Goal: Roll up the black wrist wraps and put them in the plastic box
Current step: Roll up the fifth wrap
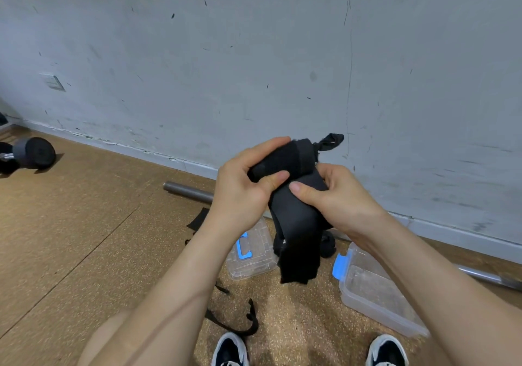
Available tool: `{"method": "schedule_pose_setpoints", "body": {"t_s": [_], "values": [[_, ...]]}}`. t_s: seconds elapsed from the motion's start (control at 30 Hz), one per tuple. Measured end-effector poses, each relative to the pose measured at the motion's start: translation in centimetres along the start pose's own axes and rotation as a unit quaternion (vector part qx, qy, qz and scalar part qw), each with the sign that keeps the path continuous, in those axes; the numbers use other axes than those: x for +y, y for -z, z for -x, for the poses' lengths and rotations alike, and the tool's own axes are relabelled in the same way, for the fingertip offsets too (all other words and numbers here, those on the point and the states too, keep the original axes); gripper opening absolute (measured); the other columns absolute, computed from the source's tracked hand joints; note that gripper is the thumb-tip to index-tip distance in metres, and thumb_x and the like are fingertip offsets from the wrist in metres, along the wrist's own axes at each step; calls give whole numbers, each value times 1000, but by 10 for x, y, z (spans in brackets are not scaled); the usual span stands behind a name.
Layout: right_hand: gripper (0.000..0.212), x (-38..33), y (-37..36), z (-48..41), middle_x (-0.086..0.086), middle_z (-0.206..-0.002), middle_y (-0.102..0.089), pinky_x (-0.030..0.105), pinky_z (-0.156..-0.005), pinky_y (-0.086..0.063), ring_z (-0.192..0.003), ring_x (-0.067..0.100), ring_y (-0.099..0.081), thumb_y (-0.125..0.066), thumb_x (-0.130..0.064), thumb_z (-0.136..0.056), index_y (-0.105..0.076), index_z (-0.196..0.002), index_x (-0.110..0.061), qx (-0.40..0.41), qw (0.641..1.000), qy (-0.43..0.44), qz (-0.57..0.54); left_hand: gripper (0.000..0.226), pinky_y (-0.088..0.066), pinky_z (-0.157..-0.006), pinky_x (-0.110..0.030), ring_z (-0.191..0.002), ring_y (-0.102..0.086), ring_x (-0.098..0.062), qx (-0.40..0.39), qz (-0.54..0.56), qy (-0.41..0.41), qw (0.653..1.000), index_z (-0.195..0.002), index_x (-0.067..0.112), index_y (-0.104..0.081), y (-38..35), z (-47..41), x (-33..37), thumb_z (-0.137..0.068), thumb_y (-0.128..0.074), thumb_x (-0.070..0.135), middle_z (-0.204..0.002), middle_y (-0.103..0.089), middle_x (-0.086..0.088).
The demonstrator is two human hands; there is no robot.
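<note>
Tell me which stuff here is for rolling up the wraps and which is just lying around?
For the job: wrist wrap held by left hand and right hand; loose wrap on the floor; plastic box; its lid.

Just lying around: dumbbell; metal bar.

Both forearms are bare, with no sleeves, watch or rings showing on the left hand [243,193] or the right hand [336,196]. Fingernails are short and unpainted. Well below the fingers [278,177], two dark navy sneakers [230,350] with white trim show.
</note>
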State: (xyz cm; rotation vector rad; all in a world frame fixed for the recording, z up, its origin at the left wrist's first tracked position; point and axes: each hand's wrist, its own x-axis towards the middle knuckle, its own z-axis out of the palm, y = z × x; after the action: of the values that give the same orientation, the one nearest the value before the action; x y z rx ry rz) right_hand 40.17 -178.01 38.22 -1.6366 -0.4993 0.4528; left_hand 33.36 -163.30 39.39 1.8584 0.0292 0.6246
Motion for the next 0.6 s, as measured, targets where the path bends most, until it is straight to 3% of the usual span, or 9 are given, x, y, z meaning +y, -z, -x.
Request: {"method": "schedule_pose_setpoints", "body": {"t_s": [0.1,0.27,0.33,0.4,0.5,0.6], "values": [[15,1,-1,1,10,-98,-75,46,-89,-58,-93,24,-73,-67,-13,-92,-68,-107,-8,-1,1000,-4,-8,54,-44,-92,-14,-105,-61,-3,22,-79,-70,994,-118,37,-66,-4,0,-7,-78,-71,0,-110,-68,2],[16,-4,-1,4,11,-102,-75,41,-90,-53,-95,23,-71,-60,-9,-95,-69,-108,-10,-28,995,-9,-94,50,-46,-92,-18,-105,-60,-8,76,-142,-170,972,-119,20,-71,-11,1,-12,-77,-73,-7,-112,-63,-4],[22,-7,1,6,12,-104,-74,42,-91,-51,-97,25,-70,-61,-22,-92,-70,-107,-10,-57,986,-21,-154,50,-47,-93,-21,-107,-61,-12,87,-154,-194,965,-119,19,-71,-11,-1,-13,-78,-72,-9,-114,-62,-6],[43,-9,2,7,14,-112,-73,42,-95,-51,-107,26,-69,-59,-40,-86,-69,-114,-10,-82,978,-23,-191,51,-47,-96,-22,-110,-61,-15,75,-171,-206,961,-119,18,-71,-12,-1,-12,-78,-72,-12,-118,-61,-6],[49,-8,2,5,13,-109,-74,42,-95,-54,-106,26,-70,-58,-47,-86,-69,-115,-9,-43,983,-19,-179,51,-43,-98,-14,-116,-56,-6,7,-144,-151,978,-122,21,-69,-11,0,-6,-78,-74,-4,-123,-58,-1],[35,-8,8,2,9,-98,-77,31,-76,-59,-94,24,-73,-60,-38,-91,-70,-109,-9,-12,990,-20,-140,44,-45,-95,-14,-119,-58,-1,-96,-16,-9,995,-120,29,-67,1,0,6,-80,-79,16,-127,-62,7]]}}
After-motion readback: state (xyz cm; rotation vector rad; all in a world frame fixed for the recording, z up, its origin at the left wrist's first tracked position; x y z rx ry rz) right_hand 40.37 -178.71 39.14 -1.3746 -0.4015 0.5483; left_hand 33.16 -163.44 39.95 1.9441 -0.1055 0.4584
